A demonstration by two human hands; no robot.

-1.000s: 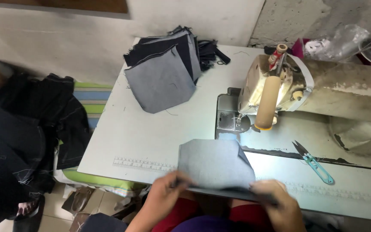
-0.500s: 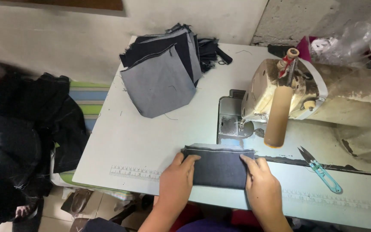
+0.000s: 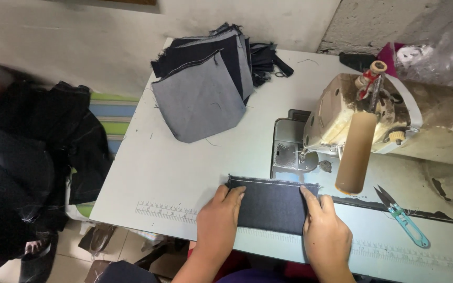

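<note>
A folded dark denim piece (image 3: 272, 204) lies flat on the white sewing table (image 3: 184, 167), just in front of the machine's needle plate (image 3: 288, 152). My left hand (image 3: 217, 222) presses on its left edge with fingers laid flat. My right hand (image 3: 325, 236) rests on its right edge, fingers pointing toward the machine. Neither hand grips the cloth; both hold it down. The worn cream sewing machine (image 3: 373, 115) stands behind, with a tan thread cone (image 3: 355, 152) hanging in front of it.
A stack of grey and dark denim pieces (image 3: 205, 78) sits at the table's far left. Teal thread snips (image 3: 406, 220) lie to the right. A heap of dark cloth (image 3: 22, 173) lies left of the table. A printed ruler runs along the front edge.
The denim piece was lifted and grey side up near my lap; it now lies folded, dark side up, flat before the needle plate with both hands pressing on it.
</note>
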